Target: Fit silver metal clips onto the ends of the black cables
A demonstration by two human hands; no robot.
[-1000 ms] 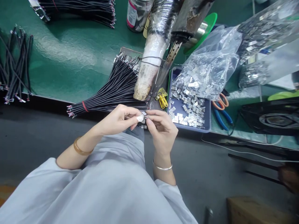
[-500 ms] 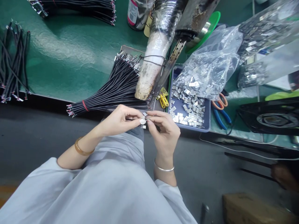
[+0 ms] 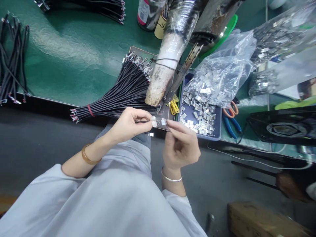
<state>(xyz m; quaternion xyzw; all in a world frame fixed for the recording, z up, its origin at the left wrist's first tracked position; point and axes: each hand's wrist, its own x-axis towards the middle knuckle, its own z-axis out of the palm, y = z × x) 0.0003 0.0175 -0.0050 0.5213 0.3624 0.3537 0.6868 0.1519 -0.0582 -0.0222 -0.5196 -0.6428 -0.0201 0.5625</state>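
My left hand [image 3: 134, 123] pinches a black cable [image 3: 141, 122] near its end, with white coverings on the thumb and fingertip. Thin wire ends [image 3: 158, 121] stick out past those fingertips. Opposite them, my right hand [image 3: 181, 141] grips a small silver metal connector [image 3: 163, 122] between thumb and forefinger, a short gap from the wires. Just beyond both hands, a fanned bundle of black cables [image 3: 116, 93] lies on the bench, tied by a red band [image 3: 91, 110]. Another small metal piece [image 3: 150, 134] shows below my left fingertips; what supports it is hidden.
A blue tray [image 3: 218, 126] of loose metal connectors [image 3: 203, 120] stands right, under a plastic bag [image 3: 229, 65]. Yellow snips [image 3: 174, 107] lie beside it; pliers [image 3: 230, 120] lie farther right. A wrapped tube [image 3: 160, 75] and a soldering iron [image 3: 182, 70] overhang the bench.
My right hand has moved right, away from my left, with the metal connector in its fingertips. The wire ends now show between the hands. My left hand stays nearly in place.
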